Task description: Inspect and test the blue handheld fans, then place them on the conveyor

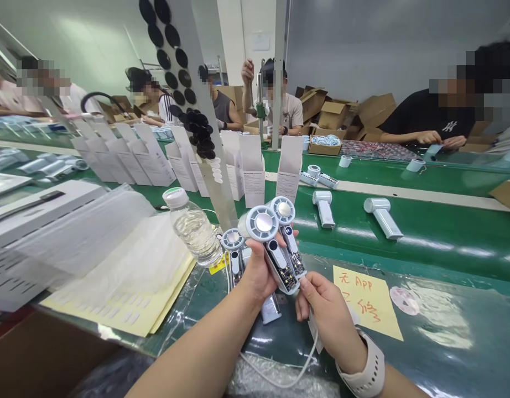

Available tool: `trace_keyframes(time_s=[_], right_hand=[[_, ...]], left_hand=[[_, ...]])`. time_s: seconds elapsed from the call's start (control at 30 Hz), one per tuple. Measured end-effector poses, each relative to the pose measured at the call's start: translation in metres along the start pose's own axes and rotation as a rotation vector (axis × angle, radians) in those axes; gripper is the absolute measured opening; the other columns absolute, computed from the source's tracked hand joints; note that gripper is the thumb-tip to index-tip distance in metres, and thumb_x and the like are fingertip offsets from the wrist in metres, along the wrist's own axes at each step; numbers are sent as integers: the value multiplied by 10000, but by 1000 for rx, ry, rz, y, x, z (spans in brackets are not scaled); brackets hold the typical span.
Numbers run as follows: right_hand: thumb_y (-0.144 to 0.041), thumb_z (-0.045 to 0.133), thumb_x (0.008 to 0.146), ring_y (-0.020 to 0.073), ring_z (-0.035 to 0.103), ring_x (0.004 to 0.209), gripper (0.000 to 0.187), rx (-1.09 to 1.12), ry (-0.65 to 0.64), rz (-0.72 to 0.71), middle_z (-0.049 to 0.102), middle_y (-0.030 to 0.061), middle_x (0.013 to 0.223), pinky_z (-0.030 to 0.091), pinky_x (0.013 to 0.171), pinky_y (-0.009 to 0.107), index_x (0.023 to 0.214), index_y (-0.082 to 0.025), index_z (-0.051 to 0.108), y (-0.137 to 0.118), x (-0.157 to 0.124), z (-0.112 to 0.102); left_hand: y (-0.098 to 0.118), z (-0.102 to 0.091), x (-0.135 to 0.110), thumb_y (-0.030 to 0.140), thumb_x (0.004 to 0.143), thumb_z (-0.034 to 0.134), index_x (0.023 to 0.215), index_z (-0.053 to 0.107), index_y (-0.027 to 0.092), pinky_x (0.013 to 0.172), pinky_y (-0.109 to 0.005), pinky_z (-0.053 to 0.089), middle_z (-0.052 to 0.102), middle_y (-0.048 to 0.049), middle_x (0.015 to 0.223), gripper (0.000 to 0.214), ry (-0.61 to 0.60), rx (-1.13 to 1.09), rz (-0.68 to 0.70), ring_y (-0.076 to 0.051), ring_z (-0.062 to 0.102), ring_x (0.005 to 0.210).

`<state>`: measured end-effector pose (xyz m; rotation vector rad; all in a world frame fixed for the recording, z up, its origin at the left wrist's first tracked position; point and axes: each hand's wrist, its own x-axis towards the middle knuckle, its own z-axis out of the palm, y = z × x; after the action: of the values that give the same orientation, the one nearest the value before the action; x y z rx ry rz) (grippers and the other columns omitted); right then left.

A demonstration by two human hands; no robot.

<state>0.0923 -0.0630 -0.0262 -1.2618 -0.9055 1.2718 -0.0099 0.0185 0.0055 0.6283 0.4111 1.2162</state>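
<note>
My left hand (pixel 258 272) is wrapped round the handles of two small handheld fans (pixel 275 243), held upright with their round heads up. One fan's handle shows a lit display. My right hand (pixel 326 312), with a pale watch strap on its wrist, pinches the lower end of the fans where a white cable (pixel 280 377) hangs down. A third fan (pixel 233 249) stands just left of my left hand. A clear water bottle (pixel 192 229) leans beside it.
Two fans (pixel 381 215) lie on the green conveyor belt (pixel 437 232) ahead. White boxes (pixel 246 166) stand in a row behind. A yellow note (pixel 365 301) with red writing lies to the right. Clear bags on yellow paper (pixel 118 271) are left. Several people sit across the belt.
</note>
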Motion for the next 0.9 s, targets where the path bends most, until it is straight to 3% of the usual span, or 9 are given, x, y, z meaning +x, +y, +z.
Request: trace_keyframes(time_s=[0.17,0.3,0.5,0.63,0.7,0.77,0.8,0.83,0.9], right_hand=[[-712,591,821,160,533,575,515,-85,-29,-58,569,-18,568,417,612,296,684,-216,553,-3,3,-3],[-715,570,822,172,477,637,521,-224,-6,-132,505,-17,646,389,615,303,657,-223,523,-6,8,-12],[-456,497,933,181,481,698,386,-355,32,-314,490,2,725,399,647,302,627,-235,420,-10,2,-11],[-354,500,932,208,575,850,297,-530,-159,-464,636,61,950,461,761,330,662,-230,497,-15,-9,-13],[-406,562,895,205,597,758,258,-691,-275,-449,680,56,942,477,719,342,703,-239,604,-22,-3,-35],[-464,594,855,204,607,658,250,-834,-201,-343,709,48,880,485,648,350,757,-255,692,-33,15,-76],[-461,582,857,231,647,745,250,-911,-45,-257,718,54,897,507,695,362,800,-261,722,-39,28,-102],[-458,568,859,258,667,858,255,-983,236,-196,725,57,949,518,760,380,841,-270,740,-46,43,-129],[-338,567,842,359,592,1137,224,-1065,495,-147,681,152,1116,463,920,483,841,-202,745,-58,72,-179]], left_hand=[[0,-1,2,803,466,744,619,639,156,801,-340,545,717,-99,1033,673,35,-22,-8,-289,666,1016],[-2,-3,4,797,484,751,648,637,164,746,-345,546,728,-86,947,663,91,-102,-86,-260,685,897],[-1,-1,5,772,491,770,662,636,156,785,-369,567,739,-96,949,653,144,-128,-84,-267,701,905],[2,-6,9,752,517,776,669,647,161,790,-367,573,747,-88,919,624,193,-144,-43,-255,706,890],[2,-8,9,746,534,773,667,652,162,809,-363,570,750,-87,917,611,184,-143,-83,-254,707,898],[0,-8,7,763,550,748,663,654,159,804,-363,567,751,-98,932,622,141,-125,-152,-256,708,887],[-1,-7,5,777,556,730,663,654,157,789,-363,567,750,-106,940,634,112,-116,-189,-258,708,877],[-3,-5,3,790,557,714,659,651,155,771,-360,566,747,-112,949,646,81,-111,-221,-260,707,870],[-5,-2,-2,801,554,703,648,646,153,760,-351,562,739,-119,976,657,23,-109,-256,-266,702,892]])
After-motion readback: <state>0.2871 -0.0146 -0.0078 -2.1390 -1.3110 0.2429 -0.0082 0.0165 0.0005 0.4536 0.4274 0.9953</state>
